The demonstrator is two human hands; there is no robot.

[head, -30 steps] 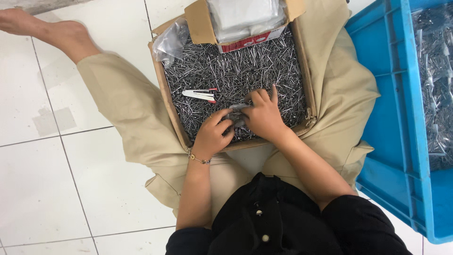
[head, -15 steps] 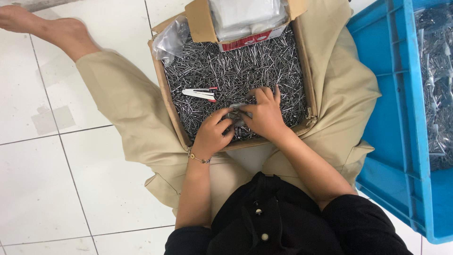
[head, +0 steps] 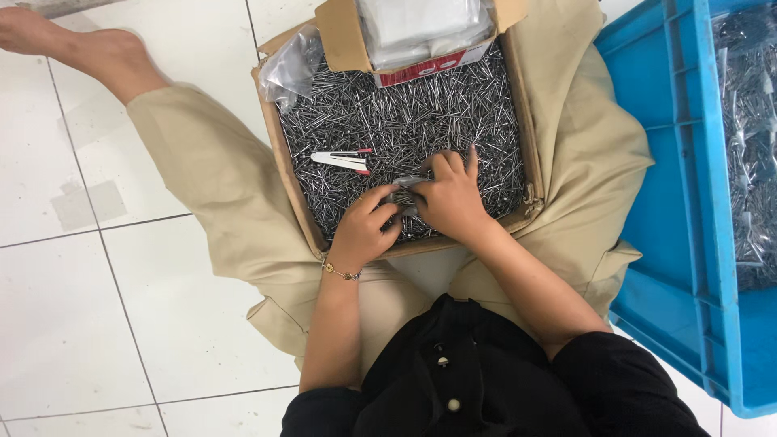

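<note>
both hands (head: 409, 214) work a small bag among nails in a cardboard box.

the box (head: 288, 174) sits on the lap between beige trouser legs, filled with loose grey nails (head: 405, 121). the left hand (head: 363, 231) and right hand (head: 450, 198) meet at the near middle of the box, fingers curled and pinching a small clear bag (head: 406, 188) that lies on the nails between them; what is inside it is too small to tell. a white and red stapler (head: 343, 159) lies on the nails just left of the hands, apart from them. a stack of clear bags (head: 421, 28) rests at the far end of the box. a blue crate (head: 688, 202) of packed bags stands to the right on the tiled floor (head: 97, 307).
</note>
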